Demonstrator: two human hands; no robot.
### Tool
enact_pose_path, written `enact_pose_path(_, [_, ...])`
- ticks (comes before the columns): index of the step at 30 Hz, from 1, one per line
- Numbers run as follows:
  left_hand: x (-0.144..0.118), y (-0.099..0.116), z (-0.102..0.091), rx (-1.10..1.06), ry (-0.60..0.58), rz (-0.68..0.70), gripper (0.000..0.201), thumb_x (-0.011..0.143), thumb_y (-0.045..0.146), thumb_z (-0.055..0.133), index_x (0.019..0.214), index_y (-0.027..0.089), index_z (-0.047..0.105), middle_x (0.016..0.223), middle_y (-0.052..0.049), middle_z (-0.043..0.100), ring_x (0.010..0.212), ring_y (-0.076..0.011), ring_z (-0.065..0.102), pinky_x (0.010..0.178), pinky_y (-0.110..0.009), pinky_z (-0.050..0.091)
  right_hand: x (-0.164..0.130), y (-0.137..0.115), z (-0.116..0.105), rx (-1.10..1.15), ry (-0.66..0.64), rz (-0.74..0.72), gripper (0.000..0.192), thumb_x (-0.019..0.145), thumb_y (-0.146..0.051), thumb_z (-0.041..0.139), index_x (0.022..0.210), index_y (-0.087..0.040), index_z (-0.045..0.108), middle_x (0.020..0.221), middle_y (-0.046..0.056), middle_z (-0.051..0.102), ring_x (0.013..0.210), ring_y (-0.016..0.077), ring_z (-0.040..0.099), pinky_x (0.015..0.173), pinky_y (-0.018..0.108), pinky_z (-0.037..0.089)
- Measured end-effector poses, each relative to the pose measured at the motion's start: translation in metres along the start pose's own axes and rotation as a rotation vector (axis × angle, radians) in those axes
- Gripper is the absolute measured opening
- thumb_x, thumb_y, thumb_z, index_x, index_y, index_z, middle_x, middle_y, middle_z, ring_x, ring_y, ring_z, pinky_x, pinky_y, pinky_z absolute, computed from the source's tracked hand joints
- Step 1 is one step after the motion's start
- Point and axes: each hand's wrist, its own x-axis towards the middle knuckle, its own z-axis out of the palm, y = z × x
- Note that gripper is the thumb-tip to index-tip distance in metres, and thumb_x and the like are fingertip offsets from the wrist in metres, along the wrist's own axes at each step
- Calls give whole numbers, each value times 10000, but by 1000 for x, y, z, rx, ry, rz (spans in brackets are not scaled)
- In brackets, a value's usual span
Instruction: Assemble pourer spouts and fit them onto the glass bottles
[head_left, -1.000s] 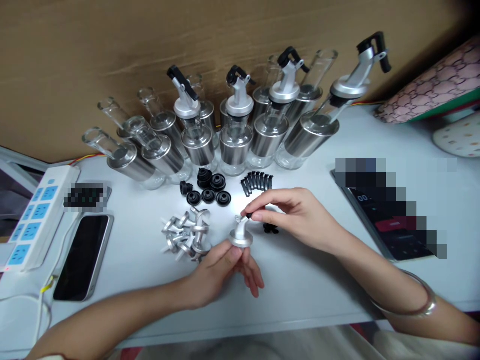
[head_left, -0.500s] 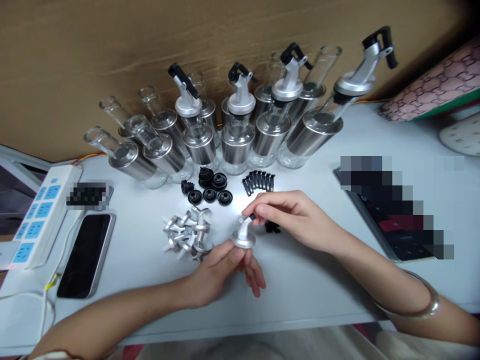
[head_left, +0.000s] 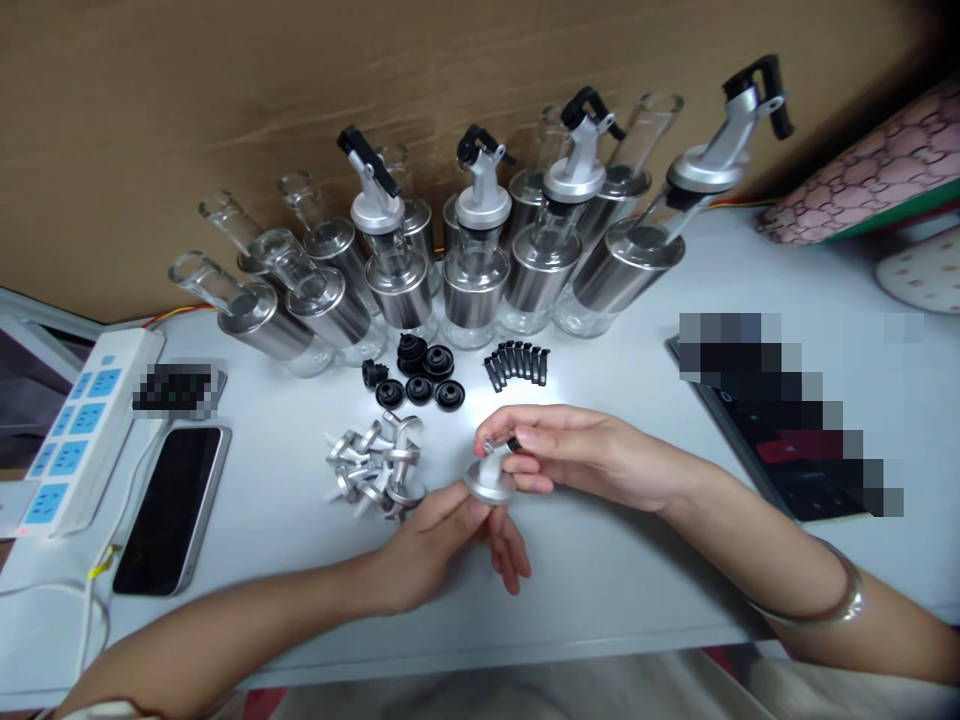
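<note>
My left hand (head_left: 442, 535) pinches the rim of a silver pourer spout (head_left: 490, 482) between thumb and fingers, its flat round base turned down. At the spout's upper end, my right hand (head_left: 592, 455) closes thumb and fingers around the small black tip (head_left: 513, 444). The fingers partly hide this end. Left of my hands lies a pile of loose silver spouts (head_left: 375, 465). Behind them sit several black ribbed stoppers (head_left: 420, 388), and to their right a row of small black levers (head_left: 517, 364).
Glass bottles with steel sleeves (head_left: 397, 290) stand along a cardboard wall (head_left: 225, 90), several carrying pourers. At left are a power strip (head_left: 75, 430), a phone (head_left: 172, 510) and a white cable (head_left: 124, 500). A larger dark device (head_left: 765, 430), partly pixelated, lies at right.
My right hand has lowered slightly, and its fingers have wrapped further around the spout's black tip. It now covers the small black parts behind it. My left hand stays almost still.
</note>
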Motion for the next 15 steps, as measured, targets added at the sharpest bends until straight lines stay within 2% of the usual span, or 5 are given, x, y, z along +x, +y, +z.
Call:
enact_pose_path(9, [1,-4,-1,4,23,12,421,928,565,469,794,166,457,729,-61,655,600,-145,627,618,-271,447,0,0,3,-19,19,-50,268,838,-402,664,931,-152,632,634,-37,416,576,106,369,550,259,323])
enact_pose_path(12, [-2,5,8,74,44,-34,445,922,582,461,826,149,507,733,-64,643,602,-140,599,612,-274,433,1,1,2,-94,-31,-48,302,847,-435,665,924,-146,620,597,-51,431,547,92,369,541,254,300])
enact_pose_path(15, [-8,26,16,217,49,-141,472,963,541,381,798,134,557,751,-74,635,622,-132,565,610,-270,409,0,1,2,-63,-39,-67,320,824,-449,699,885,-149,606,592,-63,420,521,74,342,507,237,261])
